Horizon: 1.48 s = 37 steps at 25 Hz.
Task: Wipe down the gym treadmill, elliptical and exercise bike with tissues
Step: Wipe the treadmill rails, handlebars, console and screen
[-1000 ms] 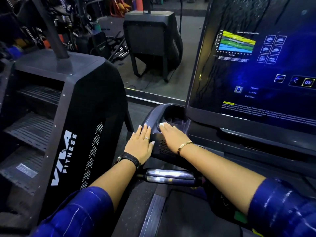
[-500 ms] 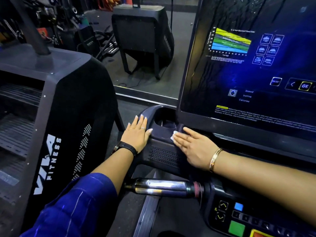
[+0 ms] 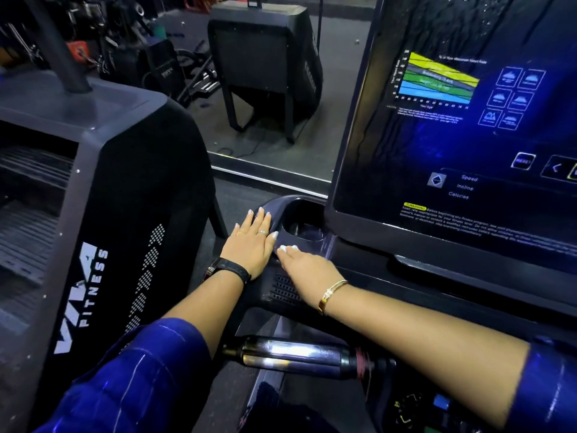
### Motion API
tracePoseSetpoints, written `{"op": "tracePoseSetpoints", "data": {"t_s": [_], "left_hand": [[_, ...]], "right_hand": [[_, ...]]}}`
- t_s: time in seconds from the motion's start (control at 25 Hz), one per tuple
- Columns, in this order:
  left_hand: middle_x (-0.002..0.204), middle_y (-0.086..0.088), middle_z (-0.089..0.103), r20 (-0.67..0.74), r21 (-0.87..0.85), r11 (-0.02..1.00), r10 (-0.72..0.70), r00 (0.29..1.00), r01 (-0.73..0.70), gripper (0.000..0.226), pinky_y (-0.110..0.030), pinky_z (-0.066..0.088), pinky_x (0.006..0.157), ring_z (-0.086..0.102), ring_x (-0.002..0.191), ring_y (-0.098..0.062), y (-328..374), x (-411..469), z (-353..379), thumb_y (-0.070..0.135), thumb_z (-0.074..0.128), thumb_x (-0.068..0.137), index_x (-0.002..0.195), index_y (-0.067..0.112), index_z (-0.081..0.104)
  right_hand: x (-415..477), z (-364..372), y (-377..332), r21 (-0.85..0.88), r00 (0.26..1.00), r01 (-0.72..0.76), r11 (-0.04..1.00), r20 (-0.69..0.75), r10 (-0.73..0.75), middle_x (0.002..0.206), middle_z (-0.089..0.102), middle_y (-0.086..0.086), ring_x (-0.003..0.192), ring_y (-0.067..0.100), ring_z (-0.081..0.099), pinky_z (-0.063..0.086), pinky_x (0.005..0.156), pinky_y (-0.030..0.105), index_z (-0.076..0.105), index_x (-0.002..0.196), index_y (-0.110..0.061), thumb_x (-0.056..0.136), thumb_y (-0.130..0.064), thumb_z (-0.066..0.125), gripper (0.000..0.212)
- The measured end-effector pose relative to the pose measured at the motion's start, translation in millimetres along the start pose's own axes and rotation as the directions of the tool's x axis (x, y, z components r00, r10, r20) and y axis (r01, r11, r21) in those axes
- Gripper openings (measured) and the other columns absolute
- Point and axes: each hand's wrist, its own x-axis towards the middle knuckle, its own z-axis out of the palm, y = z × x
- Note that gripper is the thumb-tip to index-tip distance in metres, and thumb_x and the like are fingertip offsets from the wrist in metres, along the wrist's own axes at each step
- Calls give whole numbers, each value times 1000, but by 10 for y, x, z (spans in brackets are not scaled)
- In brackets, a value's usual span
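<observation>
Left hand is lying flat, fingers straight and together, on the left rim of the treadmill console beside the cup holder. Right hand is pressing flat just beside it, with a white tissue edge peeking out at the fingertips and the rest hidden. Touchscreen is glowing above, chrome grip bar is sitting below, stair climber is standing on the left; button panel is cut off and blurry.

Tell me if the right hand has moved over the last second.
Yes: the right hand slid rightward below the cup holder, then back left.
</observation>
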Motion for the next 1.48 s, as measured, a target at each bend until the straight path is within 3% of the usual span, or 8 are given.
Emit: {"op": "tracePoseSetpoints", "data": {"t_s": [0.16,0.32,0.52,0.84,1.04,1.24,1.36,1.48], "left_hand": [[165,-5,2,-6,-18,1000,20,1000,-20,57,-43,12,122,-2,151,-23,-21,114,3,34,21,106,156,11,8],[165,-6,0,-18,-27,999,45,999,-45,57,-42,13,121,-2,151,-24,-48,166,28,34,22,106,156,10,7],[165,-5,3,-17,-49,997,51,999,-52,58,-42,14,121,-1,151,-24,-42,165,63,34,24,106,157,12,9],[164,-5,4,-45,-77,995,57,997,-60,58,-42,14,121,1,151,-23,-56,195,25,35,25,105,157,13,10],[164,-5,4,-40,-97,994,47,998,-51,59,-43,14,121,1,151,-24,-42,170,24,35,25,104,157,12,10],[163,-6,12,-93,-119,991,48,995,-59,69,-44,20,119,10,151,-25,-55,143,81,46,7,97,155,11,17],[164,-4,5,-65,-136,990,37,997,-45,66,-42,16,120,4,151,-23,-59,178,106,45,13,99,156,13,10],[164,-2,1,-51,-161,986,34,998,-42,66,-42,13,121,0,151,-22,-35,157,79,45,18,99,156,14,8]], "right_hand": [[-382,-273,264,-60,974,154,986,-158,-161,135,52,10,121,30,53,52,88,45,48,134,-8,98,-5,31,40],[-776,-357,770,-437,711,186,880,-558,-428,135,55,20,129,35,50,40,108,47,56,129,6,102,-2,33,36],[-841,-255,1157,-551,917,86,830,-282,-282,160,21,5,147,20,19,11,120,41,28,151,-9,93,-38,46,67],[-288,-574,888,-554,772,-202,807,-597,-217,155,31,8,144,21,28,4,120,43,37,147,-6,102,-30,35,51],[-353,-314,773,-723,876,-17,691,-344,-339,137,55,11,135,27,43,-1,121,46,62,125,-5,95,-18,42,38],[161,-792,685,-669,859,-267,694,-492,-143,74,58,8,95,32,61,-10,119,48,66,75,-6,90,-26,45,32],[229,-880,635,-710,904,-322,627,-427,-19,73,54,5,97,31,58,-21,115,49,63,73,-8,92,-26,44,32],[67,-780,575,-748,962,-191,636,-270,-28,91,64,11,114,33,57,-16,117,49,69,89,-4,93,-25,43,34]]}}
